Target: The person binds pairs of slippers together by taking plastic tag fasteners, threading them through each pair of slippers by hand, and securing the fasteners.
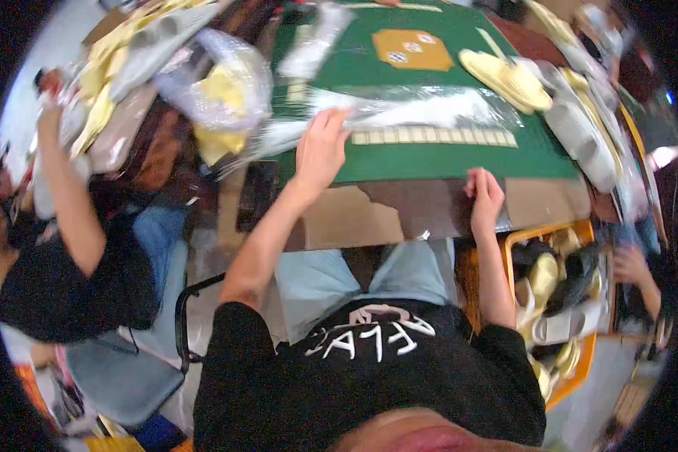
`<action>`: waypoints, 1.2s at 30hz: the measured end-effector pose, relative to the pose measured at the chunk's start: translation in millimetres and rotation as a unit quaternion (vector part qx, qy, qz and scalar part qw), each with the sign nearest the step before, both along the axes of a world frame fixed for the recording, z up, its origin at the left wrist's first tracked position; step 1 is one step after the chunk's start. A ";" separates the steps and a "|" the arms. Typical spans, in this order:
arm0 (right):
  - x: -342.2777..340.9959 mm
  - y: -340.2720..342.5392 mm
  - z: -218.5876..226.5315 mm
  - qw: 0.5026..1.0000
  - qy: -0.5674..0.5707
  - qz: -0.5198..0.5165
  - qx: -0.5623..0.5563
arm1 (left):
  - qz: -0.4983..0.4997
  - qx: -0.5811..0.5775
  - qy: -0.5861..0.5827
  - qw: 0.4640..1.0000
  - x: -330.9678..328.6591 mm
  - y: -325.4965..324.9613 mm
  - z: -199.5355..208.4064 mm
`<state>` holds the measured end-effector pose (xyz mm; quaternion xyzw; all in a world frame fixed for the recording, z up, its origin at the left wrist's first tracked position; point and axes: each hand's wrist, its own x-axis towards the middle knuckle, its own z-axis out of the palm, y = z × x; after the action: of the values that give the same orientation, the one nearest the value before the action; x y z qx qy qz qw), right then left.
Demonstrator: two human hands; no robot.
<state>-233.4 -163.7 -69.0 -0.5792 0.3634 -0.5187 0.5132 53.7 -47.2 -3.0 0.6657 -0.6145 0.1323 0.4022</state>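
Seen from above, a seated person in a black shirt and light jeans works at a green felt-topped surface (444, 154). Nearest, at the surface's brown front edge, the right hand (485, 197) is curled in a loose fist; whether it holds anything cannot be told. Further in, the left hand (320, 151) lies fingers spread on a long clear plastic bag (422, 109), which stretches across the green felt just behind a row of pale tiles (433, 137). Beyond, at the far right, lie pale yellow foam slippers (505, 75).
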 end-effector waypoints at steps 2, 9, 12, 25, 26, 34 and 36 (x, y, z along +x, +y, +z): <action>-1.6 1.1 -2.4 1.000 -0.012 -0.019 0.009 | -0.020 0.055 0.052 0.997 -30.2 4.2 -26.5; -74.2 10.1 -3.1 0.956 0.198 -0.162 -0.142 | -0.034 0.093 0.000 0.995 -65.5 6.0 -75.7; -136.1 -13.0 -23.0 0.829 0.369 -0.331 -0.260 | -0.034 0.086 0.017 0.996 -61.8 7.3 -74.5; -308.1 21.5 -73.7 0.684 0.444 -0.569 0.111 | -0.056 0.072 0.025 0.996 -60.8 9.5 -76.9; -316.6 24.7 -77.7 0.736 0.310 -0.587 0.133 | -0.056 0.067 0.017 0.996 -60.5 10.0 -76.5; -304.7 27.5 -63.7 0.890 -0.306 -0.332 0.069 | -0.053 0.069 0.081 0.993 -65.8 11.3 -70.6; -281.0 30.0 -32.7 0.935 -0.256 -0.230 0.088 | -0.102 0.007 0.065 0.993 -81.9 15.2 -58.3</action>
<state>-514.4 -133.7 -101.8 -0.2796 0.3870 -0.7191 0.5049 -28.2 -32.0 -61.3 0.6096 -0.6525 0.0424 0.4481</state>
